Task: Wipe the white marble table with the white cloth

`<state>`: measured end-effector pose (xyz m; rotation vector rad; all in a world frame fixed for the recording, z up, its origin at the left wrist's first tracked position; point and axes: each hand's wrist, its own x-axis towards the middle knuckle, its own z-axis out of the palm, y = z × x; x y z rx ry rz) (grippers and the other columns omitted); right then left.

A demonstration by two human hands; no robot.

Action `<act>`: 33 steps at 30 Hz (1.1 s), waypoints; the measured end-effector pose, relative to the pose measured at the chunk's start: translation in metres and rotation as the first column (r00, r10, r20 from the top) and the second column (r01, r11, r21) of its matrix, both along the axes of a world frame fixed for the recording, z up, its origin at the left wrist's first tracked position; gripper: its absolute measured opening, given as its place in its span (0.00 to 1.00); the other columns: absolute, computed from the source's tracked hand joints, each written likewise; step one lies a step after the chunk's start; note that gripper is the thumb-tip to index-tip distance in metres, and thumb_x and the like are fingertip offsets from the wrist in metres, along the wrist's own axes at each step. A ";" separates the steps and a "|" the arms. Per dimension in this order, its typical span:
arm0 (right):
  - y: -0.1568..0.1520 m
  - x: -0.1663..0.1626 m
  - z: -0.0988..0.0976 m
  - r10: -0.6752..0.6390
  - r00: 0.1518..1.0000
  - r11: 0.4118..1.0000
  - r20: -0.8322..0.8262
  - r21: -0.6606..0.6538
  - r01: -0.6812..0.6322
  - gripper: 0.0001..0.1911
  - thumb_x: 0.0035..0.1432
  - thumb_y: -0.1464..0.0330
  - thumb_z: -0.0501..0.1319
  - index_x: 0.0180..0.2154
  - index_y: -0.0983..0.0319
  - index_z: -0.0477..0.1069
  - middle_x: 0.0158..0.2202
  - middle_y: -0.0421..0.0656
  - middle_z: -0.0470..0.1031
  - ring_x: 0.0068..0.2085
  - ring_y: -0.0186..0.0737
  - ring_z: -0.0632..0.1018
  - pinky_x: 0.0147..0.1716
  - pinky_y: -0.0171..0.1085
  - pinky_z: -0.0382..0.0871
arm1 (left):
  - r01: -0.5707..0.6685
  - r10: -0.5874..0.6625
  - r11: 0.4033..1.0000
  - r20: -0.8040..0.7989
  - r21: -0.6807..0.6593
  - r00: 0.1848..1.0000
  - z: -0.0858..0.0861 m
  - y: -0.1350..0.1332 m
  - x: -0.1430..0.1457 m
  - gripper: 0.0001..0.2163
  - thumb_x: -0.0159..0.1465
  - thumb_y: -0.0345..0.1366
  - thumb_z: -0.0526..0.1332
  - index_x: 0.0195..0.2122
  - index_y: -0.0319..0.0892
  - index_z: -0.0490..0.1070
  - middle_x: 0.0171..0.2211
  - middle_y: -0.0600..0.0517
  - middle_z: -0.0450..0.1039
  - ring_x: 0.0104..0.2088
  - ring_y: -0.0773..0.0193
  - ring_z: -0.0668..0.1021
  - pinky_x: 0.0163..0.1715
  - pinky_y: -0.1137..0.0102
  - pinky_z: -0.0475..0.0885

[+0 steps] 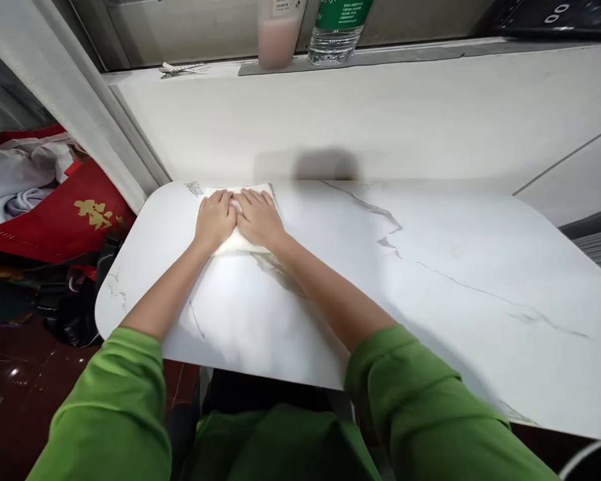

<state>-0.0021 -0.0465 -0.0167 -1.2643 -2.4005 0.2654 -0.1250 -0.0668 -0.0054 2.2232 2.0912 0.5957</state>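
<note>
A white folded cloth [243, 244] lies flat on the white marbled table [445, 267], toward the table's left end by the wall. On its left half rests my left hand [215, 219], palm down with fingers stretched out. My right hand [258, 217] lies flat on the right half, its fingers pointing away from me. The two hands meet near the cloth's middle and cover much of it. Neither hand is wrapped round anything.
On the ledge behind the table stand a pink drink cup [277, 40] and a green-labelled water bottle [336, 33]. A hair clip [177, 69] lies left of them, a dark device [561, 19] far right. A red bag [90, 207] with clothes sits beyond the table's left end.
</note>
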 end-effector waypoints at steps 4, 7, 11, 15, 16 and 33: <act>0.046 0.021 -0.004 -0.042 0.998 0.999 0.043 -0.002 0.042 0.25 0.66 0.71 0.43 0.63 0.66 0.60 0.66 0.51 0.60 0.66 0.47 0.59 0.65 0.50 0.45 | 0.003 -0.003 1.000 0.038 0.019 0.999 -0.005 0.049 0.023 0.17 0.68 0.29 0.46 0.54 0.37 0.68 0.57 0.41 0.68 0.59 0.53 0.68 0.61 0.57 0.56; 0.058 0.042 -0.005 -0.069 0.995 0.998 0.070 -0.005 0.069 0.26 0.66 0.71 0.42 0.63 0.66 0.59 0.66 0.50 0.60 0.66 0.46 0.59 0.65 0.49 0.46 | 0.008 -0.010 0.999 0.045 0.033 0.999 -0.007 0.062 0.045 0.17 0.68 0.29 0.47 0.54 0.35 0.68 0.57 0.40 0.68 0.60 0.53 0.67 0.62 0.58 0.55; 0.051 0.072 -0.006 -0.155 0.983 0.988 0.100 -0.005 0.156 0.27 0.67 0.71 0.40 0.63 0.65 0.58 0.66 0.50 0.59 0.66 0.45 0.59 0.65 0.50 0.48 | 0.059 -0.059 0.998 0.035 0.014 0.998 -0.005 0.058 0.078 0.17 0.70 0.30 0.45 0.55 0.37 0.67 0.59 0.42 0.67 0.61 0.55 0.66 0.63 0.58 0.54; 0.028 0.106 -0.006 -0.191 0.976 0.981 0.105 -0.018 0.194 0.27 0.67 0.68 0.38 0.63 0.61 0.58 0.67 0.46 0.59 0.66 0.44 0.60 0.65 0.51 0.50 | 0.056 -0.057 0.998 -0.026 -0.019 0.998 -0.004 0.035 0.112 0.19 0.72 0.32 0.43 0.59 0.38 0.64 0.63 0.46 0.63 0.64 0.58 0.62 0.65 0.57 0.52; 0.021 0.114 -0.007 -0.191 0.976 0.980 0.102 -0.027 0.195 0.27 0.67 0.67 0.38 0.63 0.61 0.58 0.67 0.45 0.59 0.67 0.44 0.59 0.65 0.52 0.50 | 0.056 -0.057 0.998 -0.039 -0.031 0.998 -0.004 0.027 0.120 0.19 0.72 0.32 0.42 0.60 0.38 0.63 0.64 0.46 0.62 0.65 0.58 0.61 0.65 0.57 0.51; -0.134 0.209 -0.005 -0.088 0.992 0.992 0.092 -0.087 0.096 0.29 0.66 0.60 0.44 0.65 0.64 0.57 0.68 0.49 0.55 0.69 0.46 0.55 0.68 0.51 0.45 | 0.204 -0.224 0.971 -0.171 -0.123 0.960 0.002 -0.127 0.187 0.24 0.71 0.36 0.44 0.65 0.29 0.55 0.68 0.39 0.49 0.69 0.51 0.50 0.67 0.55 0.47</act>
